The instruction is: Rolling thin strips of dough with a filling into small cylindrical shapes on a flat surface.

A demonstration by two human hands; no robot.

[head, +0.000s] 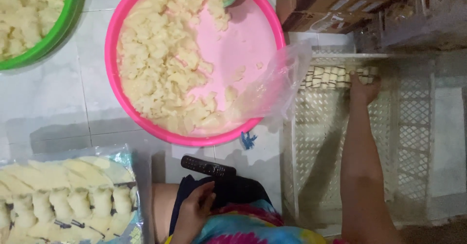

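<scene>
the right hand (364, 86) has its fingers closed on a row of pale wrapped pieces (335, 77) in the white crate (413, 127). the left hand (197, 207) rests loosely curled on the lap, beside a black remote (208, 166), below the pink basin (146, 122).

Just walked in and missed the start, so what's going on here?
A person sits on a tiled floor. Their right hand reaches into a white plastic crate, touching a row of small pale wrapped pieces. The left hand rests on their lap near a black remote. A pink basin holds pale chunks piled on one side, with a clear plastic bag at its rim.
</scene>
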